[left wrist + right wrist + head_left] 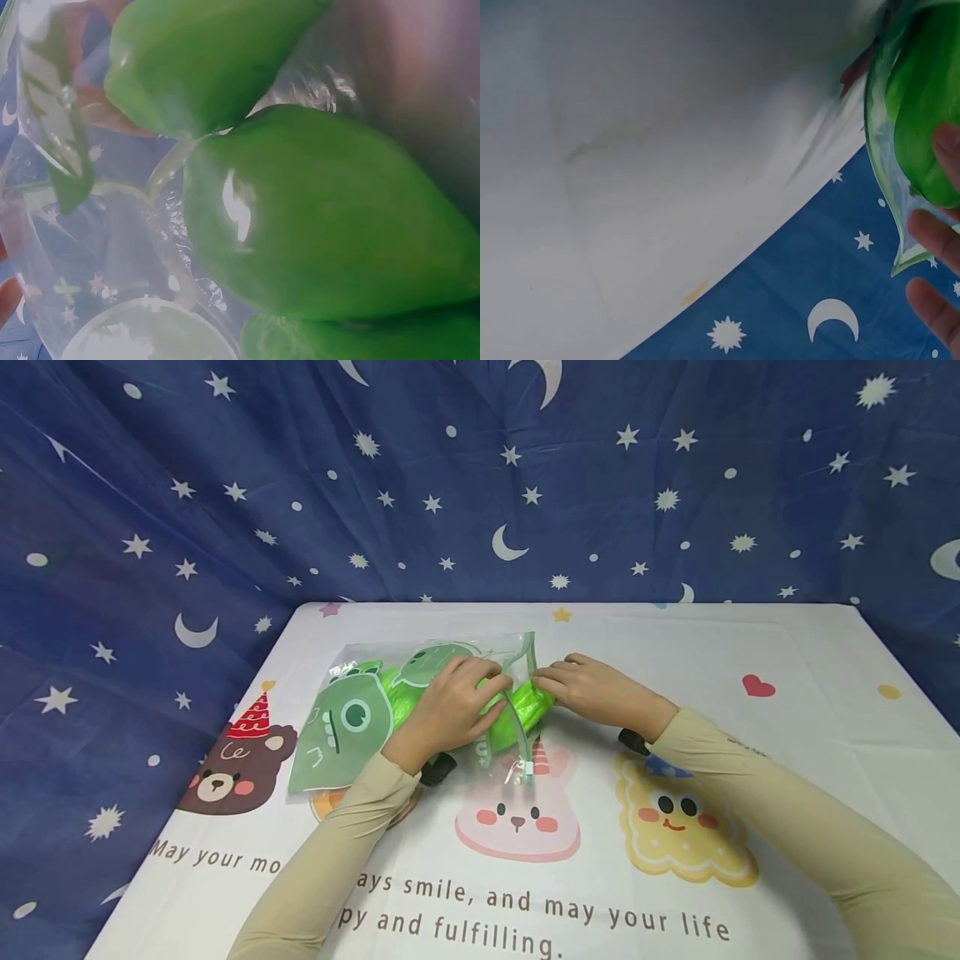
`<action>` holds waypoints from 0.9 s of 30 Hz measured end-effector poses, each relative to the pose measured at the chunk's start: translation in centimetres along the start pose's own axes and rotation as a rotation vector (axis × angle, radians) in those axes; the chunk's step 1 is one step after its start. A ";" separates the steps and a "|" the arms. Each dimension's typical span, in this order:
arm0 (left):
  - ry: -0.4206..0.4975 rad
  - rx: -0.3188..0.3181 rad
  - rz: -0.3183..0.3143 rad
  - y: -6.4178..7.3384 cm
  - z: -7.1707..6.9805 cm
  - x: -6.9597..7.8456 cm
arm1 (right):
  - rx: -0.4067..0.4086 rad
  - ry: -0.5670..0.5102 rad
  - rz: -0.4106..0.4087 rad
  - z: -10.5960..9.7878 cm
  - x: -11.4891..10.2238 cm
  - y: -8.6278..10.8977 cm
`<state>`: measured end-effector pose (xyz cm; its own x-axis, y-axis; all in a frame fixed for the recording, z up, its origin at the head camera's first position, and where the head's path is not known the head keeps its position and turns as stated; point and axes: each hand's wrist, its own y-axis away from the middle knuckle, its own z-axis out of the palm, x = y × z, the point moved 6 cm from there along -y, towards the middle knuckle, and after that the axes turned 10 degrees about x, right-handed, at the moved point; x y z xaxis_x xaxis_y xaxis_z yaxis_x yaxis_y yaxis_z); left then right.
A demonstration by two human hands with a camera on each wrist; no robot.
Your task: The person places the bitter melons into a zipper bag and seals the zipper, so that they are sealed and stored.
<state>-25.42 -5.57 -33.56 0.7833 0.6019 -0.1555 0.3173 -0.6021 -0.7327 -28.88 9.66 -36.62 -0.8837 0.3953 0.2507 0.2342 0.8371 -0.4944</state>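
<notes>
A clear zip bag with green cartoon dinosaur prints lies on the table, its mouth to the right. Several smooth, glossy, bright green things with tapered ends show through it in the left wrist view. My left hand lies over the bag near its mouth, fingers and thumb bent onto the film. At the mouth, my right hand grips the end of a bright green thing. The right wrist view shows a fingertip against that green thing, beside the bag's green rim.
The white tablecloth carries cartoon prints and lettering. A blue curtain with stars and moons hangs behind and to the left of the table. A small white zip slider sits at the near corner of the bag's mouth.
</notes>
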 end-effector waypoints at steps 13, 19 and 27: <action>-0.012 -0.019 -0.001 0.0 0.0 0.2 | 0.000 0.071 -0.001 0.5 -0.3 -0.8; -0.008 -0.029 -0.006 0.0 0.0 0.3 | 0.009 0.066 0.005 0.8 -0.5 -1.7; -0.009 -0.030 -0.012 0.0 -0.1 0.3 | 0.047 0.115 0.022 1.2 -0.5 -2.1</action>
<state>-25.17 -5.46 -33.58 0.7743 0.6140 -0.1529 0.3426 -0.6100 -0.7145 -29.40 7.26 -36.76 -0.8255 0.4563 0.3321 0.2311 0.8101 -0.5388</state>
